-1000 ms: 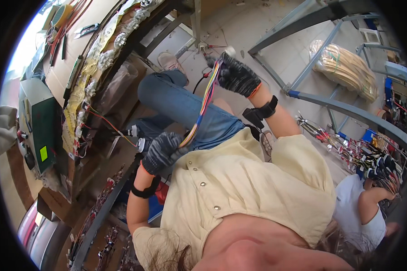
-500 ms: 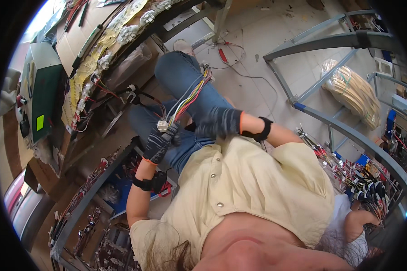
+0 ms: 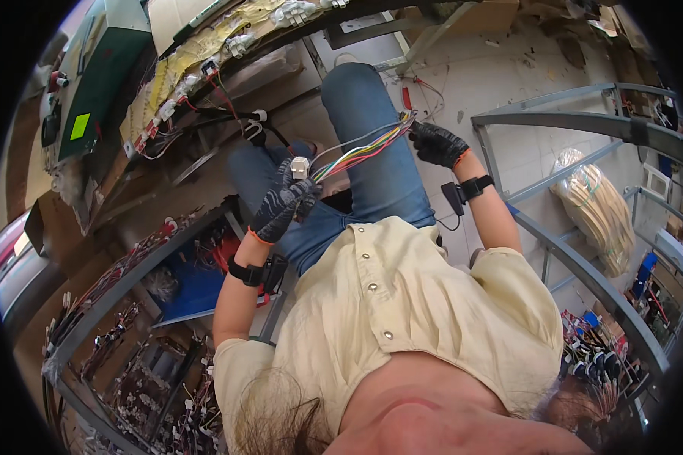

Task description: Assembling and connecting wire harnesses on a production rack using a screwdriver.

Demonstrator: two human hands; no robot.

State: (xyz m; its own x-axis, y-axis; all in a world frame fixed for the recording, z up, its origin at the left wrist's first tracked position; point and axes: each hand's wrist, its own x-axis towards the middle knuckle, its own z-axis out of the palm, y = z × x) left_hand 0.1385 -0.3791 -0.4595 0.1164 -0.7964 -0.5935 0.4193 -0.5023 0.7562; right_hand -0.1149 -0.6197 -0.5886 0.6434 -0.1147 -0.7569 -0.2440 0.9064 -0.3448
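A wire harness (image 3: pixel 363 152) with white, yellow, green, red and grey wires stretches across my thighs. At its left end is a white block connector (image 3: pixel 300 167). My left hand (image 3: pixel 284 202), in a dark striped glove, is closed round the wires just below this connector. My right hand (image 3: pixel 439 144), gloved alike, has its fingertips closed at the far right end of the bundle, where the wire ends gather. The exact grip of those fingers is partly hidden.
At the upper left runs a bench board with yellow covering (image 3: pixel 167 82) and white connectors, beside a dark green box (image 3: pixel 102 83). A grey metal rack (image 3: pixel 569 246) stands to the right, with wrapped tan tubing (image 3: pixel 596 212) behind it. Harness bundles (image 3: pixel 596 356) hang at the lower right.
My right hand has moved from over my lap out to the harness's far end. The wires now extend further right, and my left hand has risen slightly. The whole view has shifted.
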